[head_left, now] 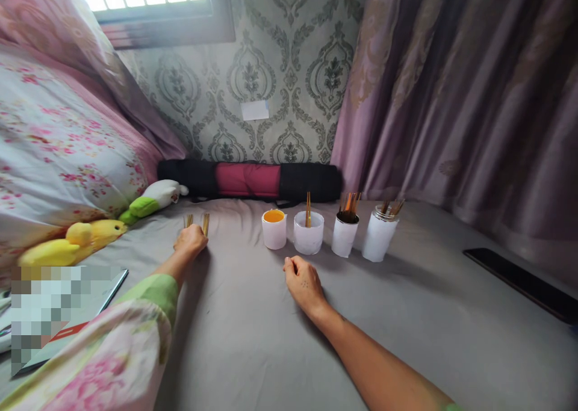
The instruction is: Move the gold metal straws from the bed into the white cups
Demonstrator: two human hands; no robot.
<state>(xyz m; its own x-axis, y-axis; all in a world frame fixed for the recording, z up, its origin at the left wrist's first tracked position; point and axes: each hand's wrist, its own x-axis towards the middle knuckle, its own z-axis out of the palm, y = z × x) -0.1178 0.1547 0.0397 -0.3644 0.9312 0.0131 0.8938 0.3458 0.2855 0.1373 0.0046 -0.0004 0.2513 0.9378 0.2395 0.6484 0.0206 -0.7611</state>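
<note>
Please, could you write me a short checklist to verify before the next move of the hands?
1. Four white containers standing upright: ok.
2. Left hand firmly holding the thin sticks beside it: cannot tell, its fingers are hidden.
3. Right hand empty: cannot tell, it is loosely closed.
4. Right hand clear of the containers: ok, it is in front of them.
5. Dark flat object apart from the containers: ok.

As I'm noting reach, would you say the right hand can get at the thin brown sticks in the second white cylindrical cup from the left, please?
Probably yes: the right hand is just in front of the white cylindrical cup, nothing visible between, and the thin brown sticks rise above its rim.
</note>
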